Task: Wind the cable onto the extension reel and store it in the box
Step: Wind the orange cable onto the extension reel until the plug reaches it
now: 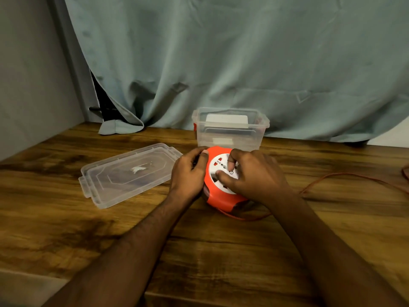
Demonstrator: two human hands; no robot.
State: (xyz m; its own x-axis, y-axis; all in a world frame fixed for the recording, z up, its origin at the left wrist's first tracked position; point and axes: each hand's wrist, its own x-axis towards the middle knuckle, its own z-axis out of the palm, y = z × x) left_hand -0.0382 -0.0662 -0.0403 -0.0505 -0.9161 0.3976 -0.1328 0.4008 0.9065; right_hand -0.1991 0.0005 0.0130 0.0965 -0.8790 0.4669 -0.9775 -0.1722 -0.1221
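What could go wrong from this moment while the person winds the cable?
1. Much cable lies loose on the table and runs off the right edge of view; it may snag or kink.
2. The left hand steadies the reel, which looks tilted; it might slip as the right hand turns the white face.
3. The box stands close behind and may get pushed.

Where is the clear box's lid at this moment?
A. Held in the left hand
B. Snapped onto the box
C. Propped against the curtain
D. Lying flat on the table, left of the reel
D: the clear lid lies flat on the wooden table, left of the orange extension reel, while the clear box behind the reel stands open.
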